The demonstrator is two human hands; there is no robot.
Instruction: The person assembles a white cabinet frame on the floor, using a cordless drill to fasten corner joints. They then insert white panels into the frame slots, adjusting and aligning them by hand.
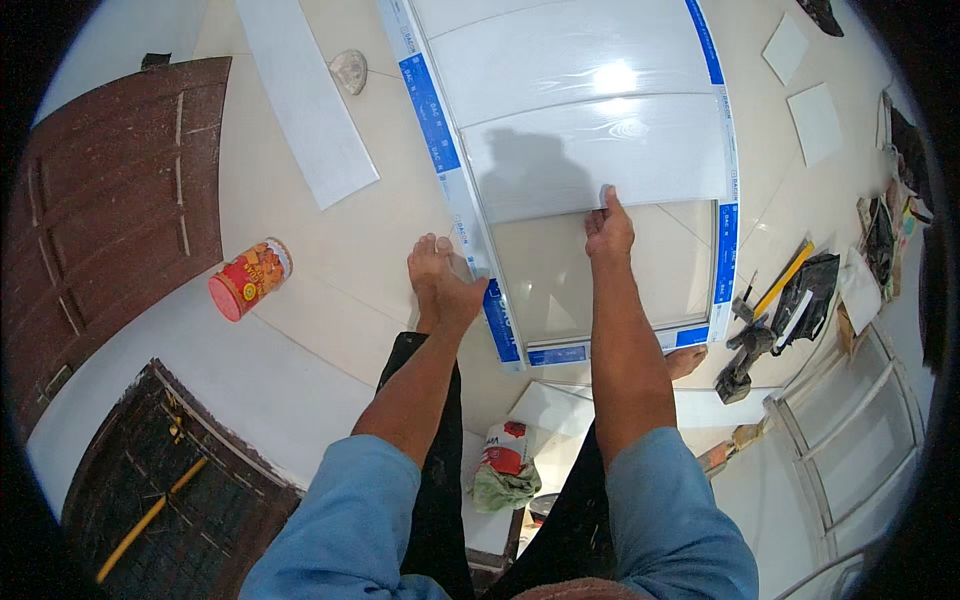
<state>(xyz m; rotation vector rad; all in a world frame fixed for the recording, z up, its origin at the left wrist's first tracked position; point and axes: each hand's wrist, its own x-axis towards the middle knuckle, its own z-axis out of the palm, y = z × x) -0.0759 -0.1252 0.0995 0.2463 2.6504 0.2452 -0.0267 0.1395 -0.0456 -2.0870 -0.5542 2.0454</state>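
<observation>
Looking down on a cream tiled floor (330,275) spreading across most of the view. Seeing on it, from centre to upper centre, a long rectangular frame (468,225) with white rails and blue film patches, running out past the top edge. Noticing a dark brown panelled door (130,180) at the left side, and a blackish panelled piece (230,500) at lower left with a yellow stick (150,522) lying across it. Finding glossy white panels filling the upper part of the rectangular frame, the nearer white panel (650,150) ending above a gap at centre. Passing a loose, narrow white board (310,110) at upper left. Keeping the hands apart near centre: laying the right hand (610,230) at the nearer panel's lower edge, thumb pointing up over it, fingers curling; touching the left rail with the left hand (462,300), beside a bare foot (428,258). Being unable to tell a firm grip from a touch in either. Spotting a red tin (250,278) on its side at centre left, a dark power tool (742,362) at centre right, and a roundish pale lump (349,71) at upper left.
</observation>
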